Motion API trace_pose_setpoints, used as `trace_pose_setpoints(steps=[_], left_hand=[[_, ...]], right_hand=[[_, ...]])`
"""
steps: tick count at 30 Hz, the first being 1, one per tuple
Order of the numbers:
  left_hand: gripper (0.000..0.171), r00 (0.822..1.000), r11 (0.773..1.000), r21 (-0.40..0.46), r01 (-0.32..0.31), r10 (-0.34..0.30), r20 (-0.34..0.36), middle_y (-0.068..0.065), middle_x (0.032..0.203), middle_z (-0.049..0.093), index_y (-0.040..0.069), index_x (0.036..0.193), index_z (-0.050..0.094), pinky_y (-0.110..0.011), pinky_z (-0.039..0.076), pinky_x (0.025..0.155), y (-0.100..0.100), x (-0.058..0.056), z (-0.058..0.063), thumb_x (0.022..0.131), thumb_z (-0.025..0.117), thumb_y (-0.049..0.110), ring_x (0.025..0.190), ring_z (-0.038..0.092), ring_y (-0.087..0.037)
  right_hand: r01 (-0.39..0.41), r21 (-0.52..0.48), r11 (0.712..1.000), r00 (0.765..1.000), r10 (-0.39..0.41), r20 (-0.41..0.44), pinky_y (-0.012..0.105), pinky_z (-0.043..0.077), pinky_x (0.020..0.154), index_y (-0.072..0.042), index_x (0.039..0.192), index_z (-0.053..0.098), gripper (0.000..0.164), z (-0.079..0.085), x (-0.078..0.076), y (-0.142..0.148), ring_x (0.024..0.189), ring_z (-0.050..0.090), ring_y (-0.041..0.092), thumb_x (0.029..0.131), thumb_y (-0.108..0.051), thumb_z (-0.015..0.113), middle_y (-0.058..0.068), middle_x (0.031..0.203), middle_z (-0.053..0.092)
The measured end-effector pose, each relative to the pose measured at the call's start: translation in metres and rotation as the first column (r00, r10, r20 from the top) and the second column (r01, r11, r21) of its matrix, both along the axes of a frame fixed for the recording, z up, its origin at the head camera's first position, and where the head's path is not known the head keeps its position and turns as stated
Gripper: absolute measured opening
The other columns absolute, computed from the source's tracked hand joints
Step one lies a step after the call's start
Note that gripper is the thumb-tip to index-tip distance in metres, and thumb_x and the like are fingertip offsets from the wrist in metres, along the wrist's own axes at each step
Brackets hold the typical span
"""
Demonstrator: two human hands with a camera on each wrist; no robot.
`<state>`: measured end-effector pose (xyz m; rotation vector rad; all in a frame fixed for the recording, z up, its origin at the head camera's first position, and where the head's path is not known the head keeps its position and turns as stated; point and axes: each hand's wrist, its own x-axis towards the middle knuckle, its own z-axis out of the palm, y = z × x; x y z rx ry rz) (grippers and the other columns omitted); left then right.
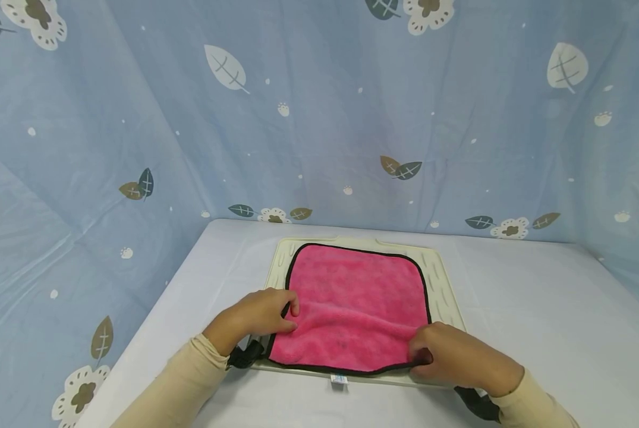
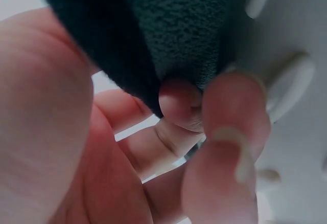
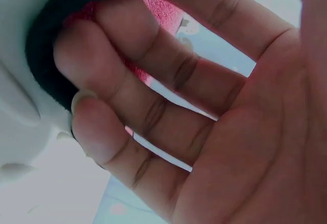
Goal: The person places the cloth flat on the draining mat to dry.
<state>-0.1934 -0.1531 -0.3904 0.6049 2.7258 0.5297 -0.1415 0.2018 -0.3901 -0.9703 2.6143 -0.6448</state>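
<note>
A pink cloth [image 1: 353, 279] with black edging lies over a cream ridged board [image 1: 447, 291], a fold running across its near half. At the cloth's left edge, my left hand [image 1: 263, 312] pinches the fabric between thumb and fingers. In the left wrist view, the cloth's dark side [image 2: 179, 24] hangs by the curled fingertips. My right hand [image 1: 453, 353] grips the near right corner, fingers bent at the edge. The black edging [image 3: 46, 75] curves around those fingertips in the right wrist view; the thumb's hold is hidden there.
A white table surface [image 1: 544, 309] extends around the board. Blue patterned fabric [image 1: 340, 119] rises behind it and on the left and right. A small white label [image 1: 339, 379] sticks out at the cloth's near edge. Dark straps [image 1: 246, 354] are on both wrists.
</note>
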Motion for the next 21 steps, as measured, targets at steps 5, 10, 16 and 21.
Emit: trace_pose_setpoints(steps=[5, 10, 16, 21], left_hand=[[0.020, 1.000, 1.000, -0.004, 0.003, -0.003, -0.010, 0.006, 0.071, 0.055, 0.022, 0.085, 0.058, -0.036, 0.044, 0.066, 0.000, -0.001, -0.002, 0.083, 0.078, 0.022, 0.073, 0.053, -0.012], [0.021, 1.000, 1.000, -0.008, 0.006, -0.006, -0.017, 0.006, 0.073, 0.056, 0.022, 0.085, 0.058, -0.037, 0.044, 0.067, -0.001, -0.001, -0.003, 0.082, 0.079, 0.022, 0.074, 0.054, -0.013], [0.021, 1.000, 1.000, -0.003, 0.015, -0.015, -0.025, 0.006, 0.071, 0.055, 0.022, 0.085, 0.058, -0.036, 0.044, 0.065, -0.001, -0.002, -0.005, 0.082, 0.078, 0.022, 0.071, 0.053, -0.013], [0.021, 0.999, 1.000, -0.003, 0.020, -0.020, -0.032, 0.005, 0.069, 0.055, 0.021, 0.085, 0.058, -0.036, 0.043, 0.065, 0.000, -0.002, -0.006, 0.082, 0.078, 0.021, 0.071, 0.053, -0.013]], right_hand=[[0.035, -0.022, 0.999, 0.999, -0.035, -0.008, 0.019, 0.044, 0.057, -0.027, 0.074, 0.069, 0.023, 0.006, 0.000, 0.003, 0.062, 0.046, -0.005, 0.090, -0.043, 0.072, -0.020, 0.066, 0.053], [0.094, -0.022, 0.995, 0.991, -0.096, -0.091, 0.021, 0.048, 0.064, -0.024, 0.093, 0.073, 0.010, 0.016, -0.003, 0.009, 0.075, 0.050, -0.005, 0.092, -0.034, 0.072, -0.019, 0.082, 0.059], [0.203, -0.056, 0.978, 0.949, -0.210, -0.233, 0.020, 0.044, 0.061, -0.021, 0.094, 0.072, 0.007, 0.019, -0.010, 0.015, 0.075, 0.049, -0.001, 0.088, -0.018, 0.075, -0.017, 0.078, 0.054], [0.284, -0.080, 0.956, 0.909, -0.294, -0.296, 0.021, 0.044, 0.059, -0.016, 0.096, 0.074, 0.012, 0.018, -0.019, 0.019, 0.074, 0.051, 0.001, 0.086, -0.012, 0.077, -0.015, 0.078, 0.059]])
